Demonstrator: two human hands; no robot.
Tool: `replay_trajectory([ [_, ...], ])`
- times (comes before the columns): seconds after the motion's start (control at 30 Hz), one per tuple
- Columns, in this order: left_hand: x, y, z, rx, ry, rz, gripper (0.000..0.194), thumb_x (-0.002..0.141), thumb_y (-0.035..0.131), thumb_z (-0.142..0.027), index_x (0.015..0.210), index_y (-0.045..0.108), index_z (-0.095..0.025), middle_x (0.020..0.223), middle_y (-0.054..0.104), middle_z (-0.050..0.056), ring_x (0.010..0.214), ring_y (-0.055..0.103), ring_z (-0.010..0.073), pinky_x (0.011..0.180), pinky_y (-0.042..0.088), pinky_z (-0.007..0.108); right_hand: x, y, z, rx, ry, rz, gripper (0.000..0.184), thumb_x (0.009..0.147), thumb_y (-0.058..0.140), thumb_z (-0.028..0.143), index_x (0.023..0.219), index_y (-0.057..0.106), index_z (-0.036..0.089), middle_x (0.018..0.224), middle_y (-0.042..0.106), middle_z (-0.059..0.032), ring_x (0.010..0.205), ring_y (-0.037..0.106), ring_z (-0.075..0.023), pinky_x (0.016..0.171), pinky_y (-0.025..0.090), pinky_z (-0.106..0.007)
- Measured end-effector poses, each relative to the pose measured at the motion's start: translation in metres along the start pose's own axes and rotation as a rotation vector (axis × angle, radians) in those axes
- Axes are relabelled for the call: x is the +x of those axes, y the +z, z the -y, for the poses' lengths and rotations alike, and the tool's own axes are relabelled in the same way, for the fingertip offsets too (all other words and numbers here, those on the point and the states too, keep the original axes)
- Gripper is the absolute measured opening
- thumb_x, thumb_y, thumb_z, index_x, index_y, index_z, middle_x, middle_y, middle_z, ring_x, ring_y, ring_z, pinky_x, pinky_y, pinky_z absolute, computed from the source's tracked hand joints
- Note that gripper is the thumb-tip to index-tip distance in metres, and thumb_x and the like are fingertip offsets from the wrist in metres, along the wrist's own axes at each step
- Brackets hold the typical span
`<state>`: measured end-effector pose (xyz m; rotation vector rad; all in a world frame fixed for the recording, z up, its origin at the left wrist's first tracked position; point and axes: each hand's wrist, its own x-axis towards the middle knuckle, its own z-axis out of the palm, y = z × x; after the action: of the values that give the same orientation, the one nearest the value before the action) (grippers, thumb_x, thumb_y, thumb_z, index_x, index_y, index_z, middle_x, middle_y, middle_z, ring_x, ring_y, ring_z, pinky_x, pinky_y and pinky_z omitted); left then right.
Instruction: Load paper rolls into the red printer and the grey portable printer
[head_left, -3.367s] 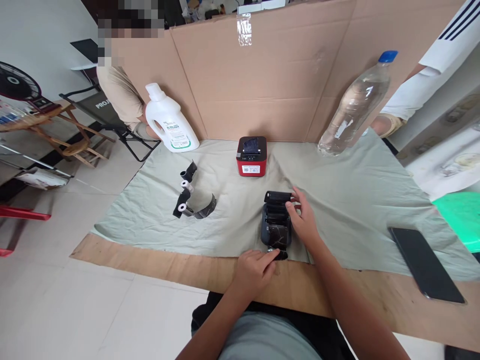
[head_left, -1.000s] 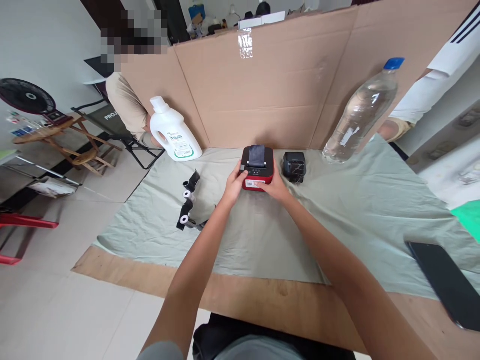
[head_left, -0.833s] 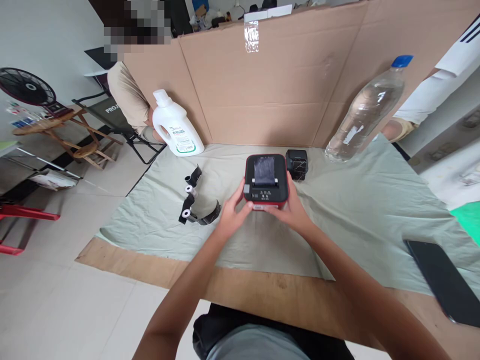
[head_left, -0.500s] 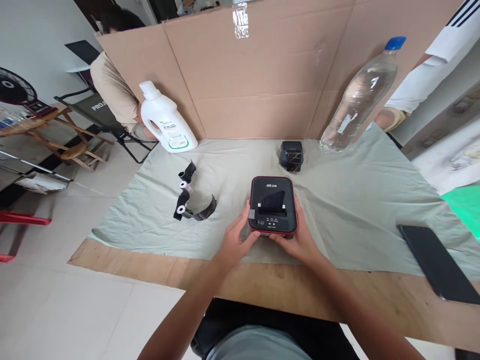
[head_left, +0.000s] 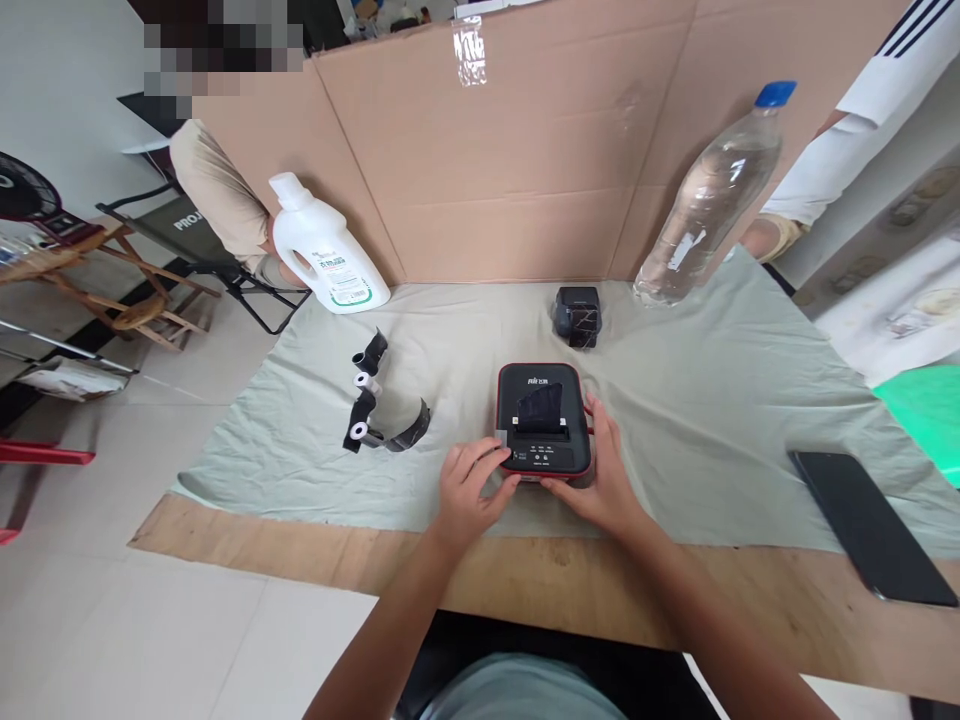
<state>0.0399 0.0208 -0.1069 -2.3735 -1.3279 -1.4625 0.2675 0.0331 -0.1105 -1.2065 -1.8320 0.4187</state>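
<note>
A black label printer with a red rim lies on the cloth in front of me. A dark strip sticks up from the slot in its top. My left hand grips its front left corner, fingertips on the top edge by a grey tab and thumb at the front. Along the right side, my right hand holds the printer, thumb against the front edge. Left of it lies a curled black ribbon joined to small rolls with white cores. Behind stands a small black block-like object, its kind unclear.
A white detergent bottle and a clear bottle with blue cap lean against a cardboard screen. A black phone lies at the right by the wooden edge. People sit beyond the screen.
My left fingers have shifted from the printer's left side onto its top front corner. The strip in the slot stands out a little more. The view has tilted slightly.
</note>
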Motion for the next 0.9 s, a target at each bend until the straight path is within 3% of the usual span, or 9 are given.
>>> replay_trajectory([
  [0.17, 0.0, 0.001, -0.002, -0.066, -0.032, 0.048, 0.021, 0.094, 0.062, -0.03, 0.113, 0.066, -0.022, 0.11, 0.075, 0.01, 0.095, 0.072, 0.0225, 0.082, 0.055, 0.037, 0.002, -0.005, 0.001, -0.058, -0.071, -0.013, 0.112, 0.081, 0.075, 0.057, 0.165, 0.002, 0.038, 0.15, 0.048, -0.013, 0.133, 0.048, -0.042, 0.106, 0.044, -0.07],
  [0.4, 0.017, 0.008, 0.002, -0.301, -0.278, 0.032, 0.017, 0.097, 0.053, -0.033, 0.1, 0.063, -0.02, 0.085, 0.068, 0.004, 0.078, 0.066, 0.0177, 0.068, 0.053, 0.03, 0.007, -0.01, 0.004, -0.086, -0.081, -0.003, 0.116, 0.081, 0.074, 0.06, 0.166, 0.0, 0.032, 0.147, 0.051, -0.0145, 0.134, 0.044, -0.041, 0.112, 0.038, -0.069],
  [0.57, 0.017, 0.012, 0.009, -0.269, -0.194, 0.003, 0.021, 0.1, 0.046, -0.028, 0.092, 0.063, -0.021, 0.078, 0.067, 0.003, 0.071, 0.062, 0.0166, 0.068, 0.05, 0.031, 0.007, -0.01, 0.004, -0.111, -0.084, 0.007, 0.115, 0.081, 0.073, 0.061, 0.166, 0.002, 0.031, 0.148, 0.051, -0.0148, 0.133, 0.046, -0.0415, 0.11, 0.039, -0.068],
  [0.63, 0.017, 0.01, 0.008, -0.208, -0.13, -0.019, 0.02, 0.1, 0.044, -0.027, 0.099, 0.064, -0.022, 0.086, 0.071, 0.005, 0.079, 0.066, 0.0185, 0.075, 0.05, 0.035, 0.006, -0.01, 0.003, -0.106, -0.089, 0.009, 0.114, 0.081, 0.072, 0.062, 0.166, 0.002, 0.031, 0.151, 0.049, -0.0146, 0.134, 0.046, -0.0413, 0.111, 0.039, -0.068],
  [0.7, 0.021, 0.006, 0.005, -0.135, -0.077, -0.023, 0.025, 0.1, 0.044, -0.028, 0.116, 0.062, -0.021, 0.109, 0.074, 0.009, 0.097, 0.068, 0.0223, 0.087, 0.048, 0.04, 0.004, -0.01, 0.002, -0.088, -0.098, 0.02, 0.106, 0.086, 0.065, 0.062, 0.166, 0.002, 0.031, 0.154, 0.047, -0.014, 0.136, 0.045, -0.0413, 0.113, 0.037, -0.068],
  [0.8, 0.033, 0.002, -0.004, -0.052, -0.056, 0.105, 0.047, 0.098, 0.049, -0.037, 0.142, 0.049, -0.019, 0.139, 0.064, 0.015, 0.128, 0.055, 0.0309, 0.105, 0.038, 0.049, 0.003, -0.016, 0.002, -0.047, -0.113, 0.063, 0.086, 0.096, 0.046, 0.058, 0.166, 0.004, 0.031, 0.161, 0.039, -0.0107, 0.143, 0.039, -0.0397, 0.116, 0.034, -0.067],
  [0.9, 0.04, 0.002, -0.011, -0.076, -0.004, 0.18, 0.06, 0.095, 0.053, -0.04, 0.15, 0.039, -0.021, 0.136, 0.067, 0.014, 0.134, 0.05, 0.0333, 0.111, 0.03, 0.052, 0.016, -0.025, 0.004, 0.006, -0.121, 0.085, 0.073, 0.102, 0.03, 0.055, 0.166, 0.004, 0.032, 0.168, 0.03, -0.0061, 0.151, 0.032, -0.0349, 0.12, 0.031, -0.063],
])
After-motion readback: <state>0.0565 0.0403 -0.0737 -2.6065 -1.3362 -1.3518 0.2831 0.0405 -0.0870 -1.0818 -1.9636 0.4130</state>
